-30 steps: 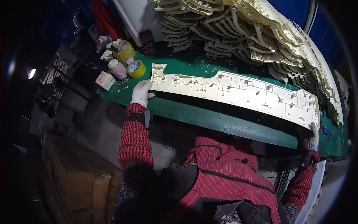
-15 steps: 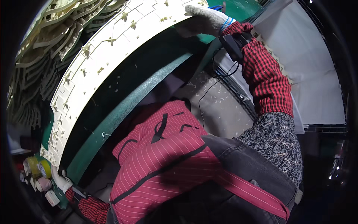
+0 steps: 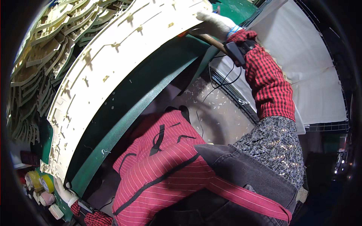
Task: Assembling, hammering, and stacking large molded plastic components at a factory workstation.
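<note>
Left hand [image 3: 66, 193] and right hand [image 3: 218, 24]: grip closed on opposite ends of cream panel [image 3: 94, 83], over green tabletop [image 3: 239, 9]. Panel not set down; similar panels [image 3: 41, 62] piled beside. Work left on it: cannot tell.

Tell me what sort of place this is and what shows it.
Likely a factory workshop: a long, curved cream plastic panel in hand, a big heap of cream, ribbed plastic-looking pieces, and a textured green-covered worktable dotted with small pale scraps.
</note>
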`<action>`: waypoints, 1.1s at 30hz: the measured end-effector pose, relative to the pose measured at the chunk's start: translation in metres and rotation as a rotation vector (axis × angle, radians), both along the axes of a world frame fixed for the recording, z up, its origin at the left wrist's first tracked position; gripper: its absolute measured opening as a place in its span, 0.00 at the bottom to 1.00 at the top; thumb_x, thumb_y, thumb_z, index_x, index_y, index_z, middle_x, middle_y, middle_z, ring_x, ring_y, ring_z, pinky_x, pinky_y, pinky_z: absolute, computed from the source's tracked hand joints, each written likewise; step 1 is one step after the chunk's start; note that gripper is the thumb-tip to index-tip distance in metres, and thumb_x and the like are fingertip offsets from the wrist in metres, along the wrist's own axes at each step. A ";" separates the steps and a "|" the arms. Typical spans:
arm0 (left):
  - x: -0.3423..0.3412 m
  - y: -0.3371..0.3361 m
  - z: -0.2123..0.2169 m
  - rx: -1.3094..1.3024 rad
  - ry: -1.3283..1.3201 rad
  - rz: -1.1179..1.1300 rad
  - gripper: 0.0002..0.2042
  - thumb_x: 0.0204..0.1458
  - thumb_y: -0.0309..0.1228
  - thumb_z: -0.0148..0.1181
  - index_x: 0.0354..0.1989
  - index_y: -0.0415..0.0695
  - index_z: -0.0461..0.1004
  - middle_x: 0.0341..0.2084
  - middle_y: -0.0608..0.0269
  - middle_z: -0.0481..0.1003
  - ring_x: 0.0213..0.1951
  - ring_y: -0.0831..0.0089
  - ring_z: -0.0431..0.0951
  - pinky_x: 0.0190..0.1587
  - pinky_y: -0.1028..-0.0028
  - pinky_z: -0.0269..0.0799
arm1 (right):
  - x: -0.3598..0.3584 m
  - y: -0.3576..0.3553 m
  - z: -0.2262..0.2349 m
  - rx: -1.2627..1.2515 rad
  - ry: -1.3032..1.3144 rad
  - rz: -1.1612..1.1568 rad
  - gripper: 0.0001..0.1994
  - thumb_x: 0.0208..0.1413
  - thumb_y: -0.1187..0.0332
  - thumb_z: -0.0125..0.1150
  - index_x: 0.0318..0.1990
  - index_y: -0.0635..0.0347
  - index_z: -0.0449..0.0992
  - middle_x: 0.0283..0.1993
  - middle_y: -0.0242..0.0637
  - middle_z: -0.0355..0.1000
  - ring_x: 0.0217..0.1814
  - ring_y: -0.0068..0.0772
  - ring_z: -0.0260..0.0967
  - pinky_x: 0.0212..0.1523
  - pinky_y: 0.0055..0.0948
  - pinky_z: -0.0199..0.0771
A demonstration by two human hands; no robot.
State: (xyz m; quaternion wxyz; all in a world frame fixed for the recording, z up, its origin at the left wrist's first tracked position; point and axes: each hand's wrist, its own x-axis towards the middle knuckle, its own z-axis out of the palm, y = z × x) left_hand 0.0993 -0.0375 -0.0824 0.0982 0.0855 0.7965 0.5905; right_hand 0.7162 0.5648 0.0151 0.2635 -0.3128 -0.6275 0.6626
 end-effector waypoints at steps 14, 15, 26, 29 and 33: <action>0.000 0.086 -0.017 0.010 -0.079 -0.225 0.26 0.64 0.39 0.62 0.67 0.40 0.68 0.50 0.65 0.77 0.36 0.84 0.74 0.26 0.85 0.61 | 0.096 -0.038 -0.001 -0.094 0.108 -0.234 0.40 0.65 0.54 0.64 0.75 0.67 0.54 0.74 0.50 0.63 0.75 0.51 0.62 0.76 0.57 0.60; -0.007 0.090 -0.001 -0.012 -0.085 -0.235 0.26 0.64 0.39 0.62 0.67 0.40 0.68 0.50 0.65 0.77 0.36 0.84 0.74 0.26 0.85 0.61 | 0.100 -0.050 0.010 -0.115 0.103 -0.246 0.40 0.65 0.54 0.64 0.75 0.67 0.54 0.74 0.50 0.63 0.75 0.51 0.62 0.76 0.57 0.60; 0.023 0.180 0.014 -0.071 -0.148 -0.404 0.26 0.64 0.39 0.61 0.67 0.37 0.68 0.47 0.65 0.79 0.33 0.84 0.74 0.26 0.85 0.60 | 0.139 -0.066 0.041 -0.043 0.398 -0.790 0.31 0.68 0.62 0.60 0.73 0.65 0.59 0.73 0.49 0.65 0.73 0.51 0.65 0.74 0.54 0.65; 0.021 0.166 0.020 -0.006 -0.162 -0.401 0.26 0.64 0.40 0.62 0.67 0.40 0.69 0.52 0.65 0.77 0.40 0.81 0.75 0.32 0.83 0.63 | 0.125 -0.058 0.019 -0.140 0.577 -0.572 0.31 0.68 0.62 0.61 0.73 0.65 0.60 0.72 0.50 0.66 0.72 0.51 0.66 0.74 0.55 0.66; 0.014 0.122 0.017 0.186 -0.143 -0.239 0.25 0.63 0.39 0.63 0.66 0.41 0.71 0.57 0.65 0.76 0.47 0.78 0.75 0.38 0.82 0.65 | 0.050 -0.064 -0.011 -0.238 0.501 -0.575 0.28 0.67 0.60 0.63 0.68 0.67 0.65 0.68 0.52 0.70 0.69 0.50 0.70 0.71 0.54 0.70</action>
